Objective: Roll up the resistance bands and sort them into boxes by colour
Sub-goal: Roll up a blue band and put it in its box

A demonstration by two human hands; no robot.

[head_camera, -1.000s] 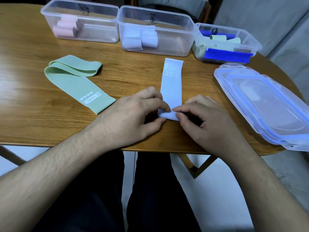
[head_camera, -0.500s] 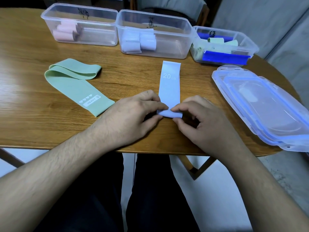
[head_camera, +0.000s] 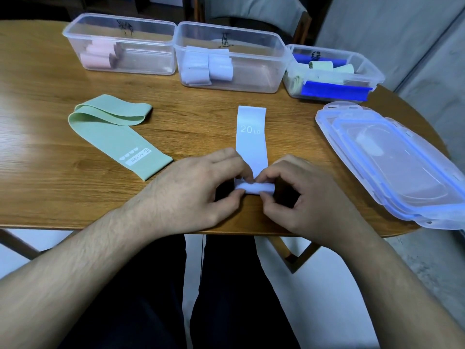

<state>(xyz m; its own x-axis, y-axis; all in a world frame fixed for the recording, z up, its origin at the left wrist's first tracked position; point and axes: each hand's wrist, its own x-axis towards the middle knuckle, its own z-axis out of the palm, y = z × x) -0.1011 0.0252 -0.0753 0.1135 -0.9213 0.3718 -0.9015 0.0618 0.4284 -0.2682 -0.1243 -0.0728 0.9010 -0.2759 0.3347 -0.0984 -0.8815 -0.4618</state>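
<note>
A pale lilac band (head_camera: 251,137) marked 20 LB lies lengthwise on the wooden table (head_camera: 196,117), its near end wound into a small roll. My left hand (head_camera: 198,190) pinches the roll's left end and my right hand (head_camera: 302,195) pinches its right end. A green band (head_camera: 110,132) marked HEAVY lies flat and partly folded to the left. At the back stand three clear boxes: the left box (head_camera: 141,28) holds pink rolls, the middle box (head_camera: 251,36) lilac rolls, the right box (head_camera: 372,69) green rolls and blue bands.
A stack of clear lids with blue rims (head_camera: 392,167) lies on the table's right side. A chair back (head_camera: 302,23) shows behind the boxes. The table's front edge runs just under my wrists.
The near end of the lilac band has gone from a flat fold to a small roll, and the flat part has grown shorter. Both hands stay at that end.
</note>
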